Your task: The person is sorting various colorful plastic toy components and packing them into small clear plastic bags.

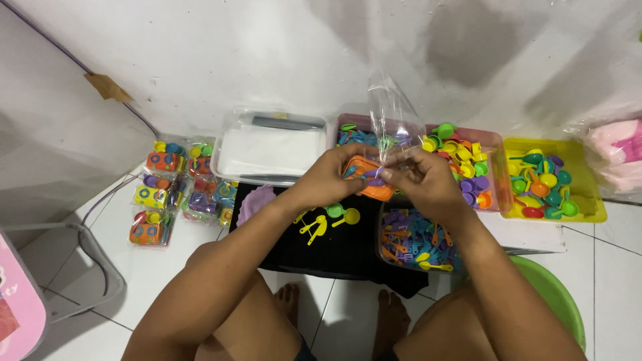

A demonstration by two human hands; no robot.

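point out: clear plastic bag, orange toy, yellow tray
clear plastic bag (391, 110), head view, on its upper open part above the hands.
orange toy (370, 188), head view, on its lower edge between the hands.
yellow tray (588, 194), head view, on its right wall.

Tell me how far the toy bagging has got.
Done: filled packets lie stacked on the floor at left. In hand: left hand and right hand hold an orange toy inside a clear bag. Left: bins of loose pieces remain well filled.
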